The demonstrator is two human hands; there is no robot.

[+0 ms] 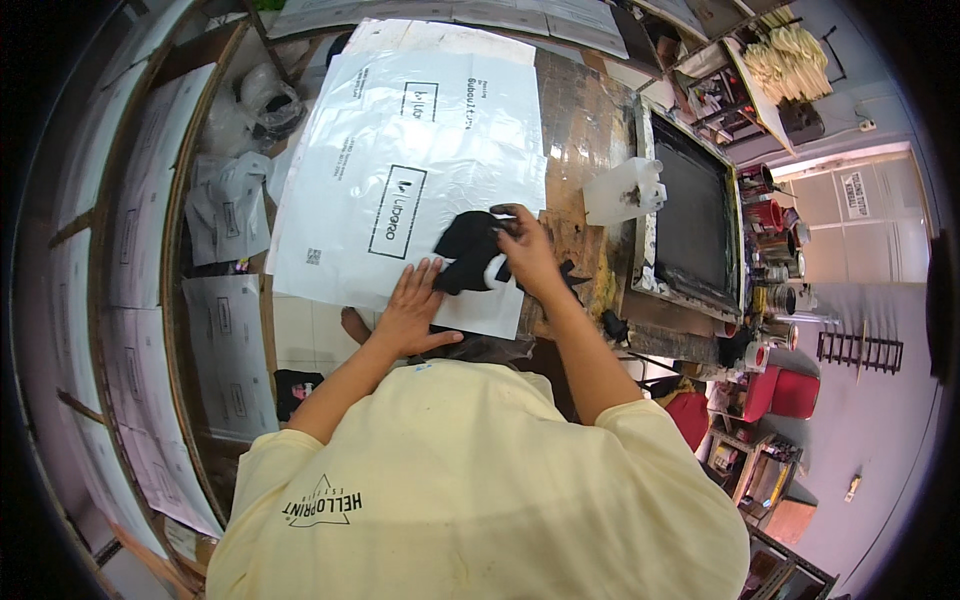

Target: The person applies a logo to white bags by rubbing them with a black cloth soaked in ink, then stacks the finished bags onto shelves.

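A crumpled black cloth (466, 240) lies near the front edge of a white plastic sheet (350, 200) with black printing. My right hand (527, 252) grips the cloth's right side between thumb and fingers. Left of the cloth, my left hand (412, 305) rests flat on the sheet, fingers stretched out and fingertips close to the cloth's lower edge. Part of the cloth is hidden under my right hand. The sheet is spread over the left part of a worn wooden table (580, 125).
A translucent plastic container (615, 195) stands right of the sheet, beside a dark-meshed printing screen (690, 205) in a frame. Several paint cans (765, 215) line the table's right side. Racks with printed white sheets (145, 350) stand at left. A red chair (780, 392) is at right.
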